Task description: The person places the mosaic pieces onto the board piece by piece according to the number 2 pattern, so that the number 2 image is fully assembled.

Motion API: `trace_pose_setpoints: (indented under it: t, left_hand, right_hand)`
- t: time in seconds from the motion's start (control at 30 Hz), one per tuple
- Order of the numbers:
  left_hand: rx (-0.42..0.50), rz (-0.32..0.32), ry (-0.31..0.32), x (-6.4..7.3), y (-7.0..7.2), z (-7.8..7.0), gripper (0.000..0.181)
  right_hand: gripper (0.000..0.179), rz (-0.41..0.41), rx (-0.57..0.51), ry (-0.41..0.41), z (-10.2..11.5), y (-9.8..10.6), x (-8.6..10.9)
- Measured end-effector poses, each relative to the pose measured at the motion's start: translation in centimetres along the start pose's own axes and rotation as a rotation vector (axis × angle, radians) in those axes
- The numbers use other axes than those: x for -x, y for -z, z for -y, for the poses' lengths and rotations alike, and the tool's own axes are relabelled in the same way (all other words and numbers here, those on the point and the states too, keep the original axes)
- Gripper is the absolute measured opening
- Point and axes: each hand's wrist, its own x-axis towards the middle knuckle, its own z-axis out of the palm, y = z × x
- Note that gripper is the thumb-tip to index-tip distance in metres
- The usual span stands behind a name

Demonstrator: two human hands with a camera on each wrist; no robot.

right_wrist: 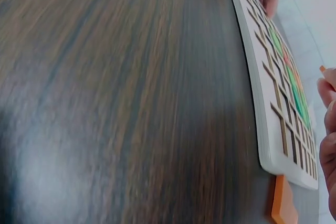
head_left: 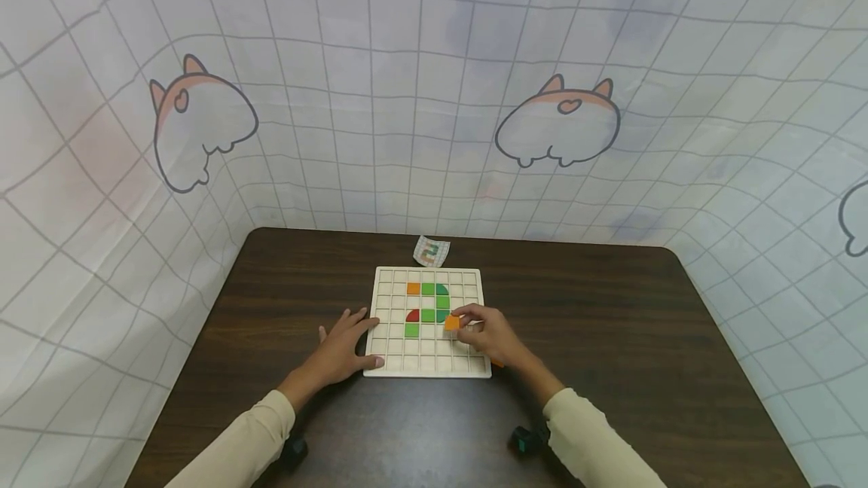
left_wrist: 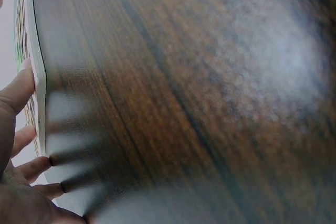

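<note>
A white grid board (head_left: 427, 367) lies on the table with several colored tiles in its squares: an orange square (head_left: 414, 288), a red quarter-round piece (head_left: 412, 315) and green ones (head_left: 427, 315) among them. My right hand (head_left: 495, 333) pinches an orange tile (head_left: 452, 321) between thumb and fingers over the board's right half, close to the green pieces. With fingers spread, my left hand (head_left: 339, 351) rests at the board's left edge, thumb and a fingertip on its rim. In the right wrist view the orange tile (right_wrist: 323, 69) is mostly hidden by fingers (right_wrist: 329, 114).
Behind the board is a small printed card (head_left: 431, 251) bearing a colored pattern. Another orange piece (right_wrist: 283, 205) lies on the dark wooden table (head_left: 610, 322) beside the board's near right corner. Near each sleeve is a small black object (head_left: 524, 440). A white gridded curtain (head_left: 380, 134) surrounds the table.
</note>
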Motion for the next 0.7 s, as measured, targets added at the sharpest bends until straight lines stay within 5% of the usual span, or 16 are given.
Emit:
trace_pose_setpoints:
  t: [0.7]
  left_hand:
    - [-0.015, 0.0, 0.004, -0.1, -0.1, 0.1, 0.077]
  right_hand:
    - [0.027, 0.066, 0.016, 0.032, 1.2, -3.6, -0.8]
